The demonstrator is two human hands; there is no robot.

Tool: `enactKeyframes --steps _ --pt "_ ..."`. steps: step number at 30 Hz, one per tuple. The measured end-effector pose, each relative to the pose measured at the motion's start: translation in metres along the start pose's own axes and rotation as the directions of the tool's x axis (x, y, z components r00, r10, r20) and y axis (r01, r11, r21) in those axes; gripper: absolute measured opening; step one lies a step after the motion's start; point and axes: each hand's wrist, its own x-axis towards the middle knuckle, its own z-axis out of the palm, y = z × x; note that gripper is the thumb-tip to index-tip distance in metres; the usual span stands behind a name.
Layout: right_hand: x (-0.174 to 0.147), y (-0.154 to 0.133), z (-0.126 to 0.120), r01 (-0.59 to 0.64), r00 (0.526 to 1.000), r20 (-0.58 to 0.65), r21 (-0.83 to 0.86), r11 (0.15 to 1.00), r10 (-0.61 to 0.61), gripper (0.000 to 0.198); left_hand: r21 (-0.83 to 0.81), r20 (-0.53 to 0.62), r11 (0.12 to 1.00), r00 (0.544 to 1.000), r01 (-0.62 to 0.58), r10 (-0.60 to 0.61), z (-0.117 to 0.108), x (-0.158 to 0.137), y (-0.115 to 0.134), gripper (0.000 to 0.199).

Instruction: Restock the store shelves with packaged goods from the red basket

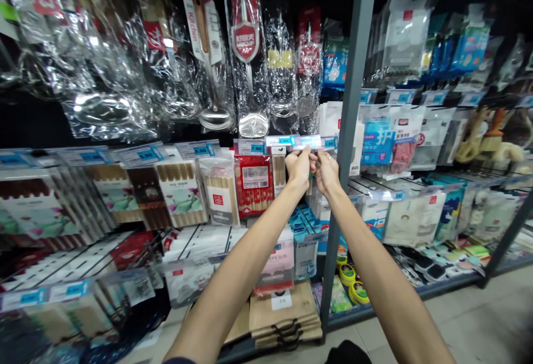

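Both arms reach forward to a row of price tags on the shelf hooks. My left hand is closed at the lower edge of a price tag in a clear holder, its fingers pinched together. Close beside it, my right hand is closed at the same tag's right end, and the two hands nearly touch. Fingertips partly hide the tag's lower edge. Left of the hands hang a red pack of chopsticks and a narrow pack of sticks. Another price tag reads 7.90.
A grey upright post stands just right of my hands. Wrapped ladles and other utensils hang above. Packs of gloves hang to the right. Below are paper bags and yellow round tins.
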Motion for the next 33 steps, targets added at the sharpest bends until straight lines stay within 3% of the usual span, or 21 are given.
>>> enactKeyframes --steps 10,21,27,30,33 --pt "-0.001 -0.001 -0.005 -0.004 1.0 0.027 -0.094 0.996 0.006 0.032 0.096 0.065 0.989 0.992 -0.115 0.109 -0.011 0.006 -0.01 0.046" --pt "-0.002 0.001 -0.005 0.039 0.999 -0.011 -0.124 0.991 -0.041 0.022 0.104 0.056 0.985 0.99 -0.137 0.131 -0.014 0.008 -0.009 0.049" --pt "-0.004 0.001 -0.005 0.022 1.0 -0.01 -0.139 0.99 -0.024 0.028 0.081 0.075 0.987 0.989 -0.137 0.131 -0.012 0.005 -0.01 0.047" --pt "-0.016 0.002 -0.008 0.012 0.999 -0.045 -0.227 0.974 -0.023 0.034 0.06 0.122 0.994 0.989 -0.09 0.082 -0.02 -0.004 -0.005 0.045" --pt "-0.035 0.001 -0.006 0.096 0.99 -0.069 -0.323 0.941 -0.125 0.039 0.039 0.169 0.998 0.984 -0.059 0.051 -0.039 -0.013 0.008 0.046"
